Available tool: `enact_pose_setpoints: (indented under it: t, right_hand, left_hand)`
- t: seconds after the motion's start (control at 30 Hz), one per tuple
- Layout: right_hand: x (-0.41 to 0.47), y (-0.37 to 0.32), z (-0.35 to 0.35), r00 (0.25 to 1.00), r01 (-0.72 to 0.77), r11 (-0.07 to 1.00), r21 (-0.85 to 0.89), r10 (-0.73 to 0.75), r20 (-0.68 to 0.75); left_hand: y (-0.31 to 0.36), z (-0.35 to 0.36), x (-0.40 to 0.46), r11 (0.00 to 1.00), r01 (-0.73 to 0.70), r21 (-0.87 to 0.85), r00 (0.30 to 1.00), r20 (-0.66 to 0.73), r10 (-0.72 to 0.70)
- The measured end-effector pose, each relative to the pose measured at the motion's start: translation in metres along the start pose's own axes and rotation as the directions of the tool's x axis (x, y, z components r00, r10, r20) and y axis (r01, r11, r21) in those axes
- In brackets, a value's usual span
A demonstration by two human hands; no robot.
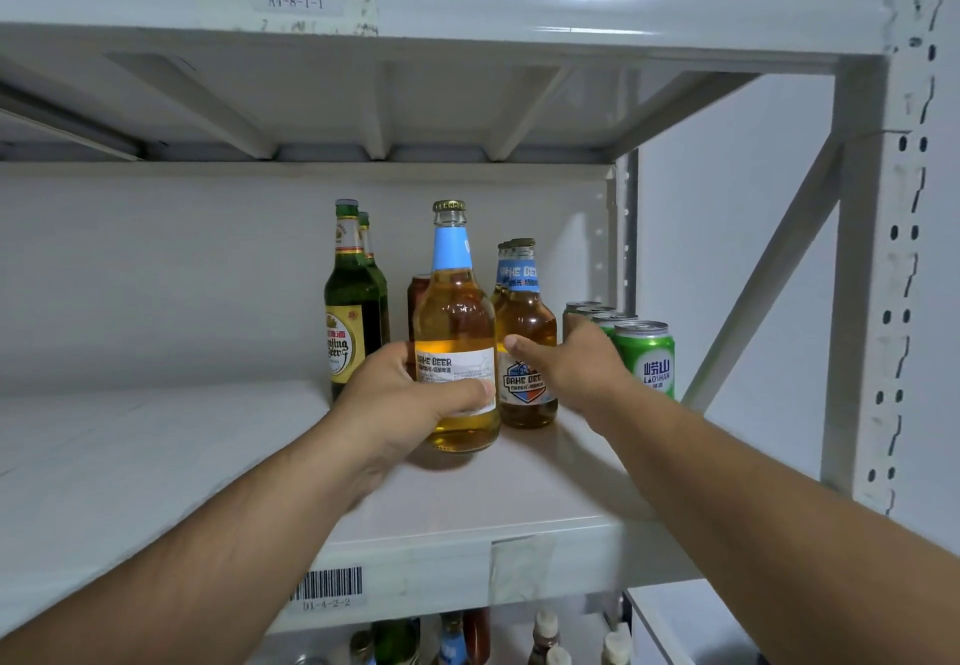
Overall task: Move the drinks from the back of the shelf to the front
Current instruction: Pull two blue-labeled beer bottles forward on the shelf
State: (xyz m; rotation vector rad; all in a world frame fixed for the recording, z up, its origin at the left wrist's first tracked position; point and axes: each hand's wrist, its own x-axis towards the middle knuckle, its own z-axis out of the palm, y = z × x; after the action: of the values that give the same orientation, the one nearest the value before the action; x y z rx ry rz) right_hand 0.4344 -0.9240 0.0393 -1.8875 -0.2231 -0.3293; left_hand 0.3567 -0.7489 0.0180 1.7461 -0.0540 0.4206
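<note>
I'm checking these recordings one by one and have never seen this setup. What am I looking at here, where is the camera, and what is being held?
There is no machine here: a person works with two bare hands. The single picture comes from a camera worn on the head, looking forward and down along both forearms into a white metal shelf. The left hand has its grip around a clear bottle of pale beer with a blue neck label. The right hand reaches past it and touches a similar, darker bottle without closing on it. Further back stand green bottles; at the right runs a row of cans, the nearest a green can. More bottles show on the level below.
</note>
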Motion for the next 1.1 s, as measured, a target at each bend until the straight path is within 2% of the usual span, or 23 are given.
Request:
enact_pose_setpoints:
  t: [0.1, 0.2, 0.3, 0.43, 0.67, 1.1]
  right_hand:
    - [-0.014, -0.004, -0.022, 0.996, 0.092, 0.982, -0.168, -0.094, -0.007]
    - [-0.026, -0.006, -0.043, 0.98, 0.2, 0.955, -0.22, -0.191, 0.059]
    - [-0.034, -0.01, -0.067, 0.957, 0.29, 0.888, -0.356, -0.265, 0.118]
    - [-0.036, -0.011, -0.091, 0.939, 0.336, 0.822, -0.46, -0.332, 0.094]
    - [-0.038, -0.003, -0.112, 0.932, 0.347, 0.819, -0.457, -0.353, 0.076]
    - [-0.039, 0.006, -0.116, 0.943, 0.328, 0.843, -0.426, -0.32, 0.093]
  left_hand:
    - [0.005, 0.01, 0.005, 1.0, 0.017, 0.018, 1.0, 0.003, -0.017]
    - [0.01, 0.022, 0.008, 0.999, 0.035, 0.042, 0.999, 0.011, -0.035]
    - [0.014, 0.037, 0.009, 0.998, 0.043, 0.054, 0.999, 0.027, -0.045]
    - [0.016, 0.054, 0.013, 0.995, 0.064, 0.077, 0.998, 0.024, -0.066]
    - [0.013, 0.075, 0.014, 0.994, 0.077, 0.076, 0.997, 0.006, -0.078]
    - [0.01, 0.076, 0.004, 0.983, 0.131, 0.125, 0.987, 0.076, -0.141]
